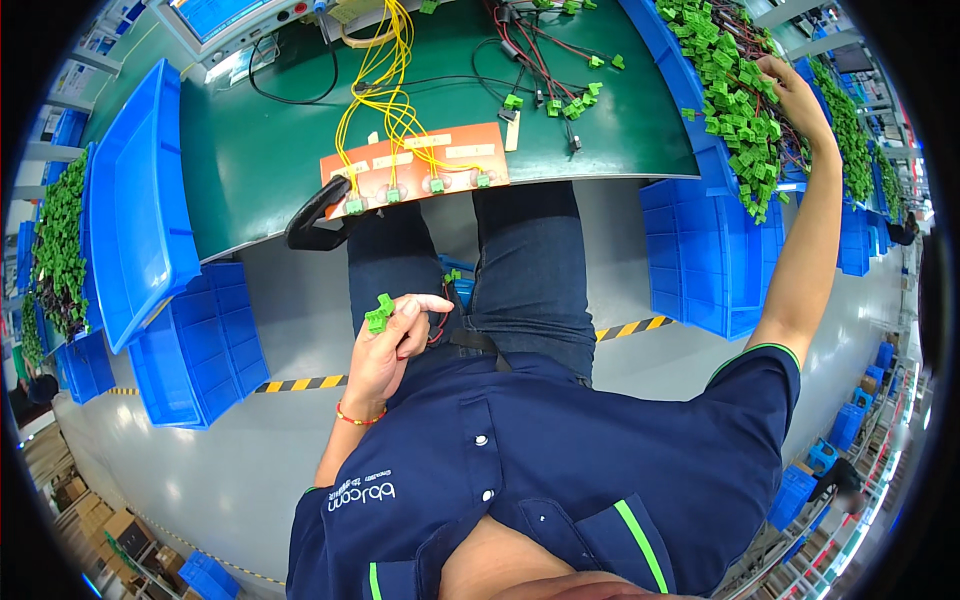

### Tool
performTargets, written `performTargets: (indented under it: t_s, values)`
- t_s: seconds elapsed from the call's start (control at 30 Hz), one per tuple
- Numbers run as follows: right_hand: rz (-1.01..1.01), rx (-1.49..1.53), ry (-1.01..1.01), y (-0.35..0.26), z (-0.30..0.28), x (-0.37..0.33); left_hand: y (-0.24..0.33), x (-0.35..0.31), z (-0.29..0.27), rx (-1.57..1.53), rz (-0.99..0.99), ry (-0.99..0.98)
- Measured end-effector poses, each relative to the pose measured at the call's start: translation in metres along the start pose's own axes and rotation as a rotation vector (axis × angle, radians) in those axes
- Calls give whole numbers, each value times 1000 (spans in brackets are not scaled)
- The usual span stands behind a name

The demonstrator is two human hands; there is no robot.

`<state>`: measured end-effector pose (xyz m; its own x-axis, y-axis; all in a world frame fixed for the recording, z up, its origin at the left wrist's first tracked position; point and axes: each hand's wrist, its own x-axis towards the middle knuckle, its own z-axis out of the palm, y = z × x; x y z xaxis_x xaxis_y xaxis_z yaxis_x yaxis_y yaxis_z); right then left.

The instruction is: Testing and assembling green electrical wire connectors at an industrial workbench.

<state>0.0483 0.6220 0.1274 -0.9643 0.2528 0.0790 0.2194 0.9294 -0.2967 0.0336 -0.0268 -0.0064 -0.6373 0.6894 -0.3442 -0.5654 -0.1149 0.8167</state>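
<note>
My left hand [385, 350], with a beaded band at the wrist, is held in front of my lap. Its thumb and fingers are closed on a cable with green connectors [380, 314]; the index finger points right, and dark and red wires hang below it. At the far right my right hand [797, 98] reaches into a blue bin heaped with green-connector cables [735, 115]. Its fingers curl at the edge of the heap, and what they grip is hidden among the wires.
An orange test board [489, 136] with yellow wires [362, 97] lies at the front edge of the green table [235, 165]. A black handle [318, 218] juts out beside it. Loose cables [535, 75] lie behind. A blue tray [140, 210] stands left, an instrument [245, 22] at the back.
</note>
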Motion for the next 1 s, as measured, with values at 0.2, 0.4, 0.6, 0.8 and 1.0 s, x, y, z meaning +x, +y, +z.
performTargets:
  t_s: [0.2, 0.4, 0.6, 0.8, 1.0]
  values:
    - [-120, -236, 853, -27, -23, -39, 4, 9, 2, 93, -17, -12]
    - [-488, 760, 883, -104, -51, -104, 8, 24, 12, 158, 14, -76]
    - [-169, 367, 1107, -133, 36, -94, 9, 27, 20, 298, 115, -93]
    - [-138, 265, 1417, -130, -7, -121, 10, 22, 9, 319, 115, -46]
    - [-560, -41, 1366, -195, 35, -137, 7, 27, 18, 262, 150, -116]
